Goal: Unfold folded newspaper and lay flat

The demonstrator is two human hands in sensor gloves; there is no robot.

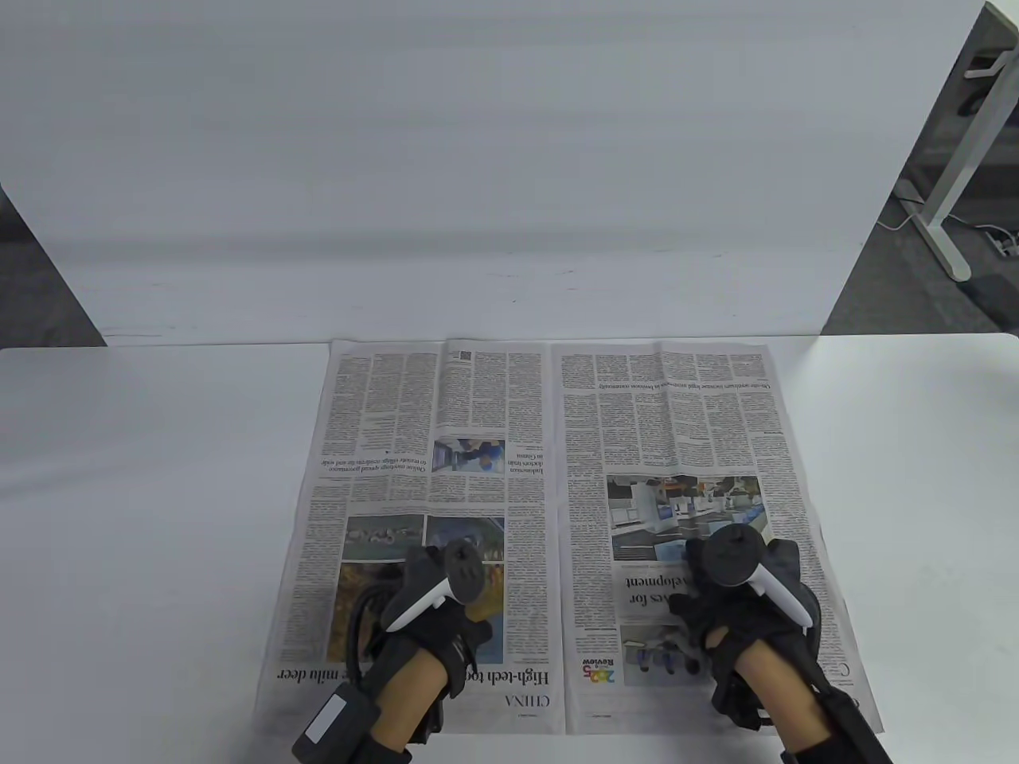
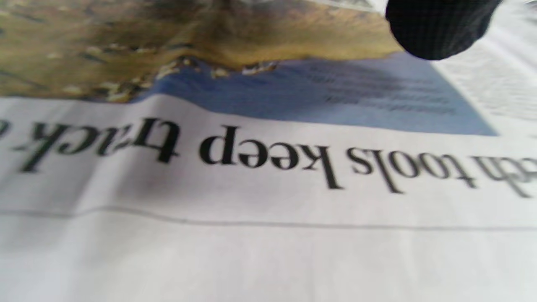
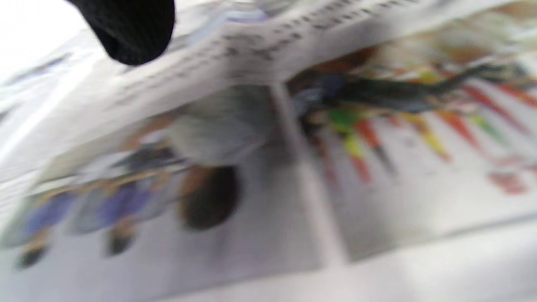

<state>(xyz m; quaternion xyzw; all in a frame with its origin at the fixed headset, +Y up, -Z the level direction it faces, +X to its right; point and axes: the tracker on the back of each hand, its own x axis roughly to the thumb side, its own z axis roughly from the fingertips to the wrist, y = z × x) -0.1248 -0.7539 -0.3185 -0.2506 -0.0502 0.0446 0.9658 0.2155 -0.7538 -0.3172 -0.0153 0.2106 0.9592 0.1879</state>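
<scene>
Left hand (image 1: 434, 605): gloved, nearest the camera, lies on the near half of the newspaper's left page, over the colour photo; fingers hidden under the tracker (image 1: 446, 585), so spread or curled cannot be told.
Left wrist view: one dark fingertip (image 2: 438, 29) just above the paper beside the headline "tools keep track".
Right hand (image 1: 740, 605): gloved, rests on the near half of the right page, fingers lying forward on the sheet, nothing pinched.
Right wrist view: blurred; dark fingertip (image 3: 130, 29) over printed pictures.
Newspaper (image 1: 557, 446): opened to a double spread, lying flat on the table, centre fold running away from the person, text upside down to the camera.
Table (image 1: 143, 493): white, bare either side of the newspaper.
Backdrop: white panel (image 1: 478, 159) upright beyond the newspaper's far edge.
Room: grey floor and a white desk leg (image 1: 955, 175) to the right of the panel.
</scene>
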